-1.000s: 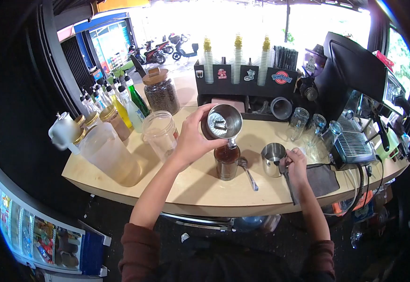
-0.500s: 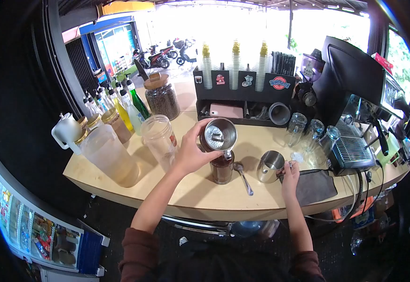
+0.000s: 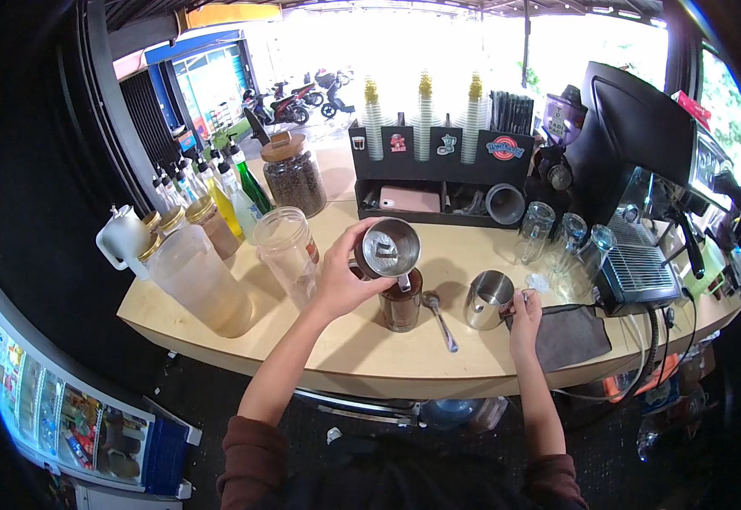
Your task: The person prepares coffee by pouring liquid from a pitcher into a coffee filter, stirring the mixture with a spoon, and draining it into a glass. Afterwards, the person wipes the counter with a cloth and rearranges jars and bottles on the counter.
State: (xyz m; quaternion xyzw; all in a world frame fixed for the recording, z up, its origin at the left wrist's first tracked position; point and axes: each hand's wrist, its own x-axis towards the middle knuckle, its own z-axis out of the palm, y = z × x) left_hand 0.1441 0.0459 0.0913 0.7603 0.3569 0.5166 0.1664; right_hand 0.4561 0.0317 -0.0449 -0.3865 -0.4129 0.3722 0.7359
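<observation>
My left hand [image 3: 347, 270] is closed around a metal pitcher [image 3: 406, 234], held above the counter and slightly tilted, with something pale and shiny at its bottom. Below its rim stands a glass [image 3: 401, 313] holding a dark brown liquid, its top partly hidden by the pitcher. A metal spoon [image 3: 441, 323] lies just right of the glass. My right hand [image 3: 524, 318] grips the handle of a second metal pitcher [image 3: 490, 297], which stands upright on the counter. A dark cloth [image 3: 570, 340] lies beside that hand.
At left stand a frosted jug [image 3: 196, 280], a clear plastic jar [image 3: 284, 251], and several pump bottles [image 3: 217, 191]. A black organizer [image 3: 438, 195] with stacked cups is behind. Upturned glasses [image 3: 568, 242] and an espresso machine [image 3: 642, 263] are on the right.
My left hand has shifted slightly left with its pitcher, whose pale contents look a little different. My right hand and the second pitcher have stayed about where they were.
</observation>
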